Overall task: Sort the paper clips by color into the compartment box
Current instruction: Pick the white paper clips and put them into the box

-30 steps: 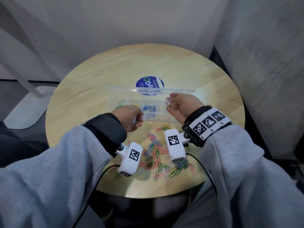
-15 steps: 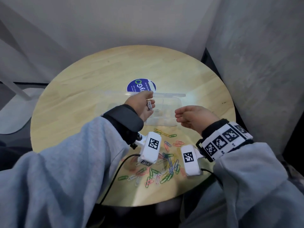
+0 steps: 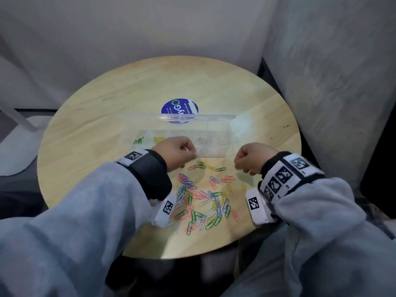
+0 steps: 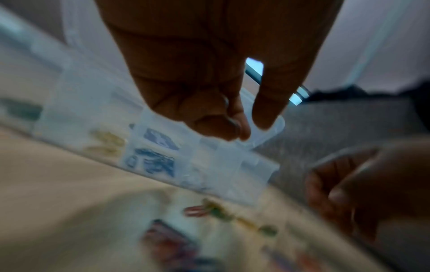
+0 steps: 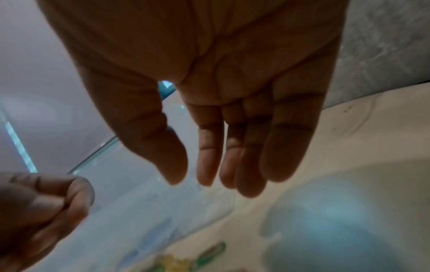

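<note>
A clear compartment box lies mid-table, its lid raised behind. It holds green clips, yellow clips, blue clips and pale clips in separate cells. My left hand hovers at the box's front edge with fingers curled, and a pale sliver at its fingertips looks like a white paper clip. My right hand hangs to the right of the box; in the right wrist view its fingers are straight and hold nothing. A mixed pile of clips lies nearer me.
The round wooden table carries a blue round sticker behind the box. A grey wall stands close on the right. Bare wood shows left and right of the pile.
My right hand let go of its clip and drew back from the box to the right. My left hand rose with a white clip, then shifted right along the box's front edge.
</note>
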`<state>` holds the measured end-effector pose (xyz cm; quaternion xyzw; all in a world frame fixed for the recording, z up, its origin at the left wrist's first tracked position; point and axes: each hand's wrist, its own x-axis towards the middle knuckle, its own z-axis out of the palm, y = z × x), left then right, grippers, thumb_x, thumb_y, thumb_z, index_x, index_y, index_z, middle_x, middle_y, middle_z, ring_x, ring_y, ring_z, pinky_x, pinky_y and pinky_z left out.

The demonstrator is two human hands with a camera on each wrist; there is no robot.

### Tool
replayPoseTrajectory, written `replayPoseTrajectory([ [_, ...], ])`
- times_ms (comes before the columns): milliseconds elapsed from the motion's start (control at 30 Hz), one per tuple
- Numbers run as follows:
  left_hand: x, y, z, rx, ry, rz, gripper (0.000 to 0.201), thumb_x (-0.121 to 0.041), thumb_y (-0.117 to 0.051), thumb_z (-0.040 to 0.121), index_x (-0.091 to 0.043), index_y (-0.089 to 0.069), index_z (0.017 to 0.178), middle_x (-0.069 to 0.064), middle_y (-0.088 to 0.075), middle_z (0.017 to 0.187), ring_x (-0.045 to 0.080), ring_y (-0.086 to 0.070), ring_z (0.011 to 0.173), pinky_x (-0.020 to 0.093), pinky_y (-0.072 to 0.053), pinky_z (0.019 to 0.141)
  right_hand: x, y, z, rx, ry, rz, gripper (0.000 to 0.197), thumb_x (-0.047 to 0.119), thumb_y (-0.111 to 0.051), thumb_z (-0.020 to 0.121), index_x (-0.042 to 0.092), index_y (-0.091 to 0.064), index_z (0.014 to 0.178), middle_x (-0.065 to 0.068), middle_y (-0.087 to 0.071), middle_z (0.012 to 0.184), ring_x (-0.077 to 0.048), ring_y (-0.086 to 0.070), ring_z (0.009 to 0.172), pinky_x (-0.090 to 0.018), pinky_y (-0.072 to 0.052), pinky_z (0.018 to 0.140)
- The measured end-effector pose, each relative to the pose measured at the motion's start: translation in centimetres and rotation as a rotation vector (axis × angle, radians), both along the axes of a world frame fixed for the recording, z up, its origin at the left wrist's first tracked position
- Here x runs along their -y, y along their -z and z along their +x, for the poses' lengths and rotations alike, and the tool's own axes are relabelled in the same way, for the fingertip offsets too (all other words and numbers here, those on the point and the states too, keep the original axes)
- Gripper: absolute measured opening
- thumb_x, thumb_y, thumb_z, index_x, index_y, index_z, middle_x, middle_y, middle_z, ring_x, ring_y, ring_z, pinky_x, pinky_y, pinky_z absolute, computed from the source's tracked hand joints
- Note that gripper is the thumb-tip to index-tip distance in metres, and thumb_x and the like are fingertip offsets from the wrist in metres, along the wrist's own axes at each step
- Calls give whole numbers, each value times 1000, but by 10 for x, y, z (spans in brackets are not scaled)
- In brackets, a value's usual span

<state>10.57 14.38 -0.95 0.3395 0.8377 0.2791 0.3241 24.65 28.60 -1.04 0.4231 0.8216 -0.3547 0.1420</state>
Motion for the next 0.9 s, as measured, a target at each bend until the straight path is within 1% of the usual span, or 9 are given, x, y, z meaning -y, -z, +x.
replayPoseTrajectory([
  [67,7,7,3,-244,205,-297,5,-21,-58,85,-24,-60,89,-7,-56,78,13,-52,74,22,-38,65,6,4,-4,116,-84,34,2,13,-60,83,13,-60,81,-6,-59,78,-23,-54,73,-32,-49,73],
  [133,12,12,6,-330,293,-465,14,-24,-58,85,-24,-61,98,-5,-54,87,15,-51,81,23,-36,64,10,9,-7,225,-159,74,4,13,-57,80,13,-60,79,-6,-57,76,-24,-52,71,-30,-45,68],
  [333,16,19,-5,-413,273,-522,36,-16,-57,85,-23,-52,119,3,-57,117,19,-49,88,26,-38,72,19,24,-17,389,-286,206,19,25,-57,84,12,-66,94,-5,-68,94,-24,-64,84,-27,-47,71],
  [433,14,22,-7,-431,326,-502,31,-19,-60,85,-26,-56,115,2,-57,115,20,-53,92,26,-40,73,19,29,-24,430,-327,218,21,24,-55,88,10,-65,99,-5,-65,94,-24,-61,84,-27,-45,71],
  [500,13,25,-7,-454,369,-480,27,-21,-61,85,-26,-59,111,1,-57,113,22,-56,98,25,-39,72,19,33,-31,451,-369,209,17,22,-54,89,9,-64,93,-5,-60,83,-21,-56,71,-26,-44,66],
  [567,12,29,-5,-464,391,-464,21,-23,-61,85,-25,-61,105,2,-58,111,21,-53,91,25,-38,71,20,38,-34,480,-403,183,17,21,-52,92,8,-58,82,-4,-52,74,-18,-50,62,-23,-41,58],
  [667,12,34,-6,-463,386,-444,14,-25,-62,84,-23,-62,99,1,-57,105,19,-49,86,26,-39,71,19,39,-35,449,-420,201,11,19,-54,91,10,-58,86,-6,-54,81,-23,-55,76,-23,-41,64],
  [800,13,37,-7,-470,389,-425,8,-27,-64,84,-21,-60,89,-1,-56,95,18,-49,84,25,-38,69,23,34,-37,472,-446,185,12,17,-52,90,9,-59,95,-5,-55,80,-22,-56,73,-23,-42,62],
  [900,16,39,-7,-474,363,-393,19,-24,-62,84,-24,-49,71,-3,-54,85,18,-48,78,23,-35,62,24,28,-34,414,-420,188,23,16,-55,84,5,-67,100,-8,-68,97,-25,-64,87,-30,-52,74],
])
